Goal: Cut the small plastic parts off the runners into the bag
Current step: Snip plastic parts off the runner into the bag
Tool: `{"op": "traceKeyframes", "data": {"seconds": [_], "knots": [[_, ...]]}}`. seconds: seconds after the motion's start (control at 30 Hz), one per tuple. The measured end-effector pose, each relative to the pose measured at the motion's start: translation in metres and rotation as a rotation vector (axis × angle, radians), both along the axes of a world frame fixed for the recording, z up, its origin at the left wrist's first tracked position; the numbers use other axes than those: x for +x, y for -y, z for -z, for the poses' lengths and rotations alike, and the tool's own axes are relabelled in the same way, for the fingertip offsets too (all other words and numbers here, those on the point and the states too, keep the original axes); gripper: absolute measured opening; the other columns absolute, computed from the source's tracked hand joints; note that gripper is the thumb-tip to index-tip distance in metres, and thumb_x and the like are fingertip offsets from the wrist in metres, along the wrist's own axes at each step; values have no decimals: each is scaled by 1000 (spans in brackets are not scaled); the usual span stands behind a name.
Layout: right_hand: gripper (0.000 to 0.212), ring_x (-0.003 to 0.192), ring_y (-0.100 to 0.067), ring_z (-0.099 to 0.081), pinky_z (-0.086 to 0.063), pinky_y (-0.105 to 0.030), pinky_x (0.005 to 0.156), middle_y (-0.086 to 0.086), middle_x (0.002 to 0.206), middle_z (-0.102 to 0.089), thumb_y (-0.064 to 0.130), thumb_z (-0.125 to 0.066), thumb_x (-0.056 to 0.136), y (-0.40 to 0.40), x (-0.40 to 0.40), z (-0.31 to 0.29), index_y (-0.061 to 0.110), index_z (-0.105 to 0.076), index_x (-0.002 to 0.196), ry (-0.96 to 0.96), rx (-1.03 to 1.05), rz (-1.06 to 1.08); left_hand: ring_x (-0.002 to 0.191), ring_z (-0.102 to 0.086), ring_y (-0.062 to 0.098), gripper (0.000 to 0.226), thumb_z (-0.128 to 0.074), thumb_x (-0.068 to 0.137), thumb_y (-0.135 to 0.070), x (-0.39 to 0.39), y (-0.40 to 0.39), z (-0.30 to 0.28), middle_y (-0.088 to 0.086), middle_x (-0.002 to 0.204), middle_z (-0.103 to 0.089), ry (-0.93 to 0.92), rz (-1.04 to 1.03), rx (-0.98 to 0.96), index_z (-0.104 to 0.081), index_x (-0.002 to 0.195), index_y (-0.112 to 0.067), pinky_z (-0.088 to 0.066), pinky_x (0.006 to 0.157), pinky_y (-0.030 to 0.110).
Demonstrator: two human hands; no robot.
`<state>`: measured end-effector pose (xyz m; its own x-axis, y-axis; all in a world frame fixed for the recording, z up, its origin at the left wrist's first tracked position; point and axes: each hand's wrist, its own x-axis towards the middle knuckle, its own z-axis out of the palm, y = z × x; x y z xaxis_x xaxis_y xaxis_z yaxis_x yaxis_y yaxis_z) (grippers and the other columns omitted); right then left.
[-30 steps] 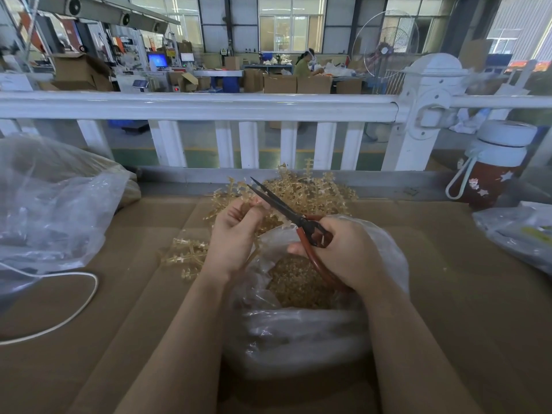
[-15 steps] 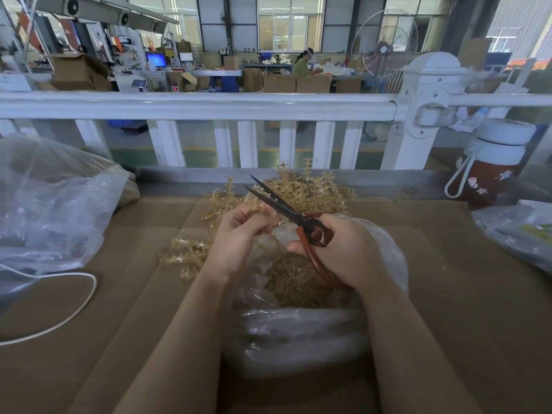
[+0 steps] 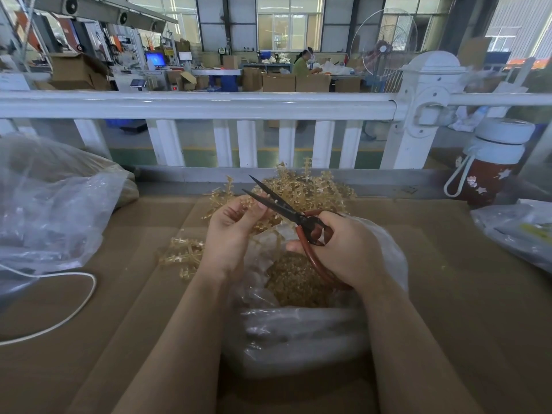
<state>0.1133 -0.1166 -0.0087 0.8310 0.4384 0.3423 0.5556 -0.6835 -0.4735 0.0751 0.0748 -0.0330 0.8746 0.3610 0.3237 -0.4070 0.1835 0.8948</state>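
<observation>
Head camera looks down at two bare hands over a brown desk (image 3: 448, 294). Near the middle of the frame, the left hand (image 3: 230, 234) holds a tan runner (image 3: 254, 204), and its fingers (image 3: 254, 209) pinch the runner close to the blades. Just to the right, the right hand (image 3: 343, 249) grips the red handles of the scissors (image 3: 283, 209), with its fingers curled round them. The dark blades stand a little apart and point to the upper left, right at the runner.

Below the hands, in the lower middle, sits the clear bag (image 3: 298, 339), open at the top. A heap of cut small parts (image 3: 292, 282) lies inside it. More uncut runners lie in a pile (image 3: 313, 186) behind the hands, and a few rest on the desk at the left (image 3: 182, 255).

To do this step well, I think the runner should stay right over the bag's open mouth, so each part drops in. The blades should close on the thin stalk beside the part, not on the part. The pinching fingers look very near the blades, so they should keep back from the edge.
</observation>
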Motion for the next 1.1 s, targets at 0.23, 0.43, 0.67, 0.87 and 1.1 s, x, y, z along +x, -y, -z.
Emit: {"op": "traceKeyframes", "data": {"seconds": [0.23,0.43,0.67,0.87,1.1], "knots": [[49,66,9,-49,-30,6,68,22,72,-57,79,-64,75,0,2,2,35,-66,96,-29,-9,7,81,-67,10,13,-74,78,-26,2,0,2,-2,84,-74,21,-8,1,-74,87,-16,-53,77,22],[47,67,-1,-56,-39,-11,54,17,71,-59,78,-69,70,-1,7,8,32,-64,84,-63,54,-7,82,-68,10,14,-74,80,-25,1,0,1,-2,85,-74,57,-10,39,-72,89,-14,-53,77,21],[44,80,26,-47,-27,7,75,27,67,-52,82,-63,74,2,8,11,43,-60,93,67,16,-12,77,-67,11,12,-69,82,-18,1,-1,-1,-3,78,-73,47,-35,159,-76,78,-27,-52,76,24],[53,73,10,-52,-35,-7,62,27,79,-60,84,-60,70,-1,12,18,40,-61,100,64,75,-31,77,-68,17,12,-68,79,-14,-1,-3,-1,3,77,-73,22,-36,120,-75,74,-21,-52,82,35],[52,83,-3,-61,-36,-6,62,17,92,-69,77,-65,75,-1,13,21,33,-62,101,89,100,-28,80,-68,14,18,-64,90,-5,0,1,-2,0,80,-73,39,-95,139,-72,80,-17,-52,79,27]]}}
